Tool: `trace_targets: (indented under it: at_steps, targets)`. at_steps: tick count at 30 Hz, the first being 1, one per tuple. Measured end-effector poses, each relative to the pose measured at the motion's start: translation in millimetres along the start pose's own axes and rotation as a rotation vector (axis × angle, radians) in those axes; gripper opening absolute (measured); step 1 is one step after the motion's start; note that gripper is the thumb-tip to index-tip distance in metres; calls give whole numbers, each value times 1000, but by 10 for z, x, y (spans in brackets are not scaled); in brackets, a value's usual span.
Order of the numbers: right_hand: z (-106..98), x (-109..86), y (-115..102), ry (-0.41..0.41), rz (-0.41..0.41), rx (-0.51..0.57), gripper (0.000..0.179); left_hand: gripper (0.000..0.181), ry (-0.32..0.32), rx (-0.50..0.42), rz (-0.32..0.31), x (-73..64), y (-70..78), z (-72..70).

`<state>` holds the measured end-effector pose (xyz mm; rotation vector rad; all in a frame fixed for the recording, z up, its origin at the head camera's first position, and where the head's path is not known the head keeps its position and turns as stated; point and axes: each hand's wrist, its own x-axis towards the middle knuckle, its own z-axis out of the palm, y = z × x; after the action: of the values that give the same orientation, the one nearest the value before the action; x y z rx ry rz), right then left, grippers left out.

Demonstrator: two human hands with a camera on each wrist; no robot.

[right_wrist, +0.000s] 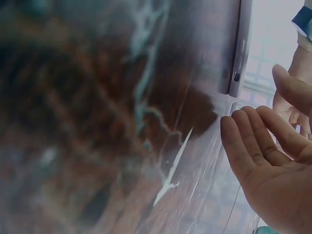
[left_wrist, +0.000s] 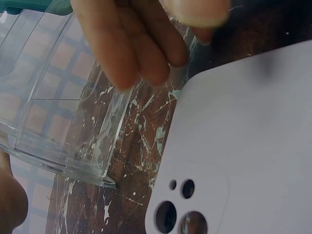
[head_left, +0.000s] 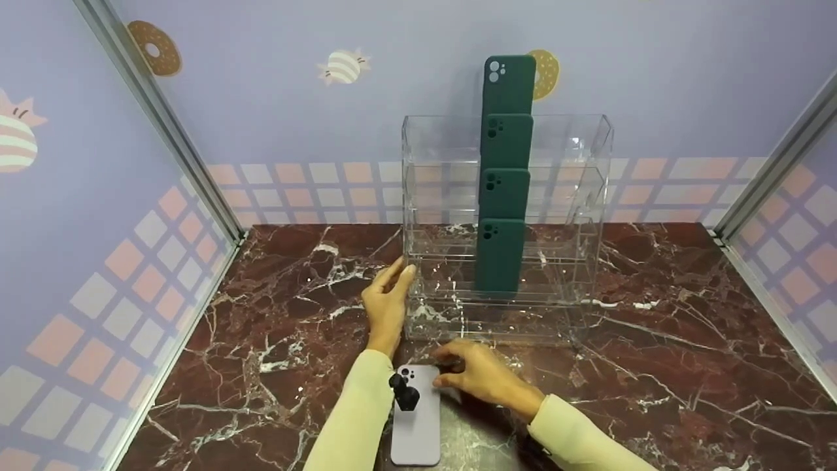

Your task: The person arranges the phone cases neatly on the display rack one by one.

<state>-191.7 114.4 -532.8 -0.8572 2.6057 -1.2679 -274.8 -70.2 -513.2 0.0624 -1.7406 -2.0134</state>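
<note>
A lilac phone case (head_left: 416, 432) lies back side up on the marble surface, marble showing through a camera hole in the left wrist view. My right hand (head_left: 480, 373) hovers by its upper right corner, thumb close to the edge and fingers loosely extended, holding nothing. My left hand (head_left: 386, 304) rests against the left side of a clear tiered rack (head_left: 444, 297), its fingers pointing up along the wall. In the rack, several dark green phone cases (head_left: 500, 255) stand upright in one column, one per tier, each rising higher behind the other.
The dark red marble tabletop (head_left: 294, 366) extends around the rack. A patterned back wall (head_left: 327, 131) stands behind it, with side walls joined by metal corner strips (head_left: 176, 131). A small black wrist camera (head_left: 405, 396) overlaps the lilac case in the head view.
</note>
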Motion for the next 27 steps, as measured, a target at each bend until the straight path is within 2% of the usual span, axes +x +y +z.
trace_targets:
  at_steps: [8,19,27]
  targets:
    - [56,48,5,-49,1,-22,44,33,9,-4,14,3,3,11]
    - [106,76,-23,-41,-52,-133,49,33,2,8,5,7,2,1]
    - [122,65,-62,-41,-43,-159,50,33,21,-1,16,15,4,26]
